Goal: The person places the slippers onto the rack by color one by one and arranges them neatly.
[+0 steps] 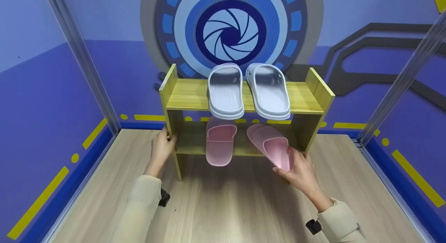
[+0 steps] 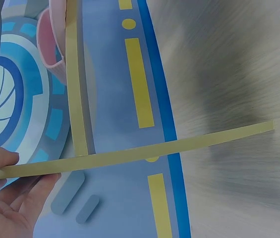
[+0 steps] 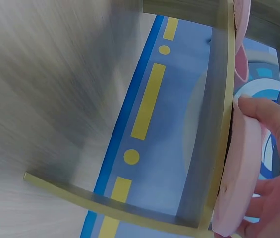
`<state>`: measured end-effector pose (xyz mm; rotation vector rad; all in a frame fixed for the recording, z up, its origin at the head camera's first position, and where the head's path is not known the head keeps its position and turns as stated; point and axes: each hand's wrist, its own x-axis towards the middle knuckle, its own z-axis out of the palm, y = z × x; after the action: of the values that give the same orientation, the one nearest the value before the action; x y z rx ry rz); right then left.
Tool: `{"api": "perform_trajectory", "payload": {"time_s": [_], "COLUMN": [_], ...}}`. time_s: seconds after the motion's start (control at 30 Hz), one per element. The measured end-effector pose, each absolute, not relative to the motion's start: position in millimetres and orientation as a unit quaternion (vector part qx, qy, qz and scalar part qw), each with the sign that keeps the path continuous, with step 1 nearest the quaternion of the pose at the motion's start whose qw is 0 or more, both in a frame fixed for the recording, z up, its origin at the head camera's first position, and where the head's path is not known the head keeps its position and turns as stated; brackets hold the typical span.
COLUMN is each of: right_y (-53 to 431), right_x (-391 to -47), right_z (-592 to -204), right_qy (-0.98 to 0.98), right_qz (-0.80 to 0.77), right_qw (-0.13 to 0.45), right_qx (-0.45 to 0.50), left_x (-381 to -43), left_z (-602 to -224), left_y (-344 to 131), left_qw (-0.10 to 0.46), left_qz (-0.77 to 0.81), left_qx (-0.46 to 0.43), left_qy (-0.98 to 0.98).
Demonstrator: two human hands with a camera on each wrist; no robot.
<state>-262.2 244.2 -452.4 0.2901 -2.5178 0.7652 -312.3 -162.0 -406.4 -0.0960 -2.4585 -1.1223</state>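
Observation:
A two-tier wooden shoe rack (image 1: 191, 93) stands on the floor before me. My left hand (image 1: 162, 145) grips the edge of its left side panel, thumb and fingers on opposite faces in the left wrist view. On the lower shelf, my right hand (image 1: 302, 169) holds the heel end of a pink slipper (image 1: 277, 150), which lies slanted with its toe toward the back left. Its mate, another pink slipper (image 1: 220, 145), lies straight on the left of that shelf. Side by side on the top shelf sit a pale grey clog (image 1: 226, 93) and a matching clog (image 1: 270, 93).
Behind the rack rises a blue-purple wall (image 1: 122, 79) with a round printed emblem. Metal corner posts (image 1: 83, 61) stand at both sides. Wood-grain floor (image 1: 216, 208) extends in front of and beside the rack.

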Motion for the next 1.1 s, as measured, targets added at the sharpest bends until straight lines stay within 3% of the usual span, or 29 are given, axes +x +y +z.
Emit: {"api": "perform_trajectory", "payload": {"time_s": [0.43,0.73,1.1], "right_y": [235.1,243.5,265.5], "right_x": [-271.5,-268.0,-250.3], "right_z": [-447.5,-447.3,-454.0], "right_qy": [-0.930,-0.937,-0.897], "right_qz": [0.239,0.263,0.365], "right_qw": [0.270,0.212,0.196], "right_qx": [0.067,0.087,0.154], "left_x": [-311.7,-311.9,-312.2], "left_z": [-406.3,-409.0,-407.7], "left_y": [-162.7,-163.3,-162.6], "left_qw": [0.230,0.251,0.237], "left_qz": [-0.396,-0.393,-0.393], "left_qx": [-0.040,-0.043,-0.037], "left_qy": [-0.888,-0.884,-0.888]}}
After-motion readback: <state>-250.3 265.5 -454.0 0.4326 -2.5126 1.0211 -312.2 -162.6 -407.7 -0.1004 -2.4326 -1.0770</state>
